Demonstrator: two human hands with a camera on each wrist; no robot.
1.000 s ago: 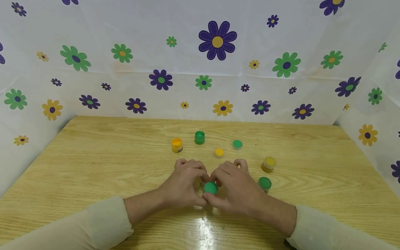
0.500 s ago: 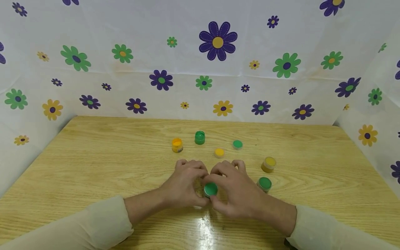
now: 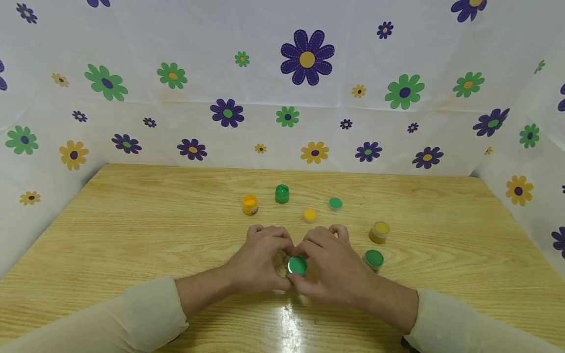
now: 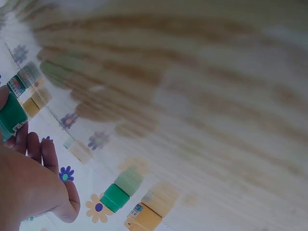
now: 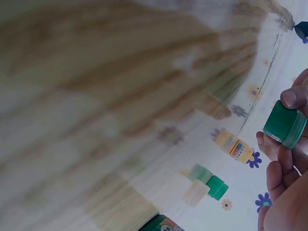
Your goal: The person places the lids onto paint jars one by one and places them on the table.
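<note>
In the head view a small green paint jar (image 3: 297, 266) is held between both hands, low over the table at front centre. My left hand (image 3: 260, 260) grips it from the left, the fingers behind and the thumb in front. From the right, the thumb and index finger of my right hand (image 3: 333, 267) pinch the round lid at its rim. The left wrist view shows the green jar (image 4: 12, 115) at its left edge, and in the right wrist view the jar (image 5: 281, 122) sits between thumb and fingers. Most of its body is hidden from above.
Behind the hands stand an open orange paint jar (image 3: 250, 206) and an open green jar (image 3: 282, 194). A yellow lid (image 3: 310, 215) and a green lid (image 3: 335, 204) lie to their right. A capped yellow jar (image 3: 379, 232) and a capped green jar (image 3: 373, 260) stand beside the right hand.
The right fingers and thumb have shifted round the lid's rim and back to a grip like that of a second ago. The left hand has stayed in place; the other jars have not moved.
</note>
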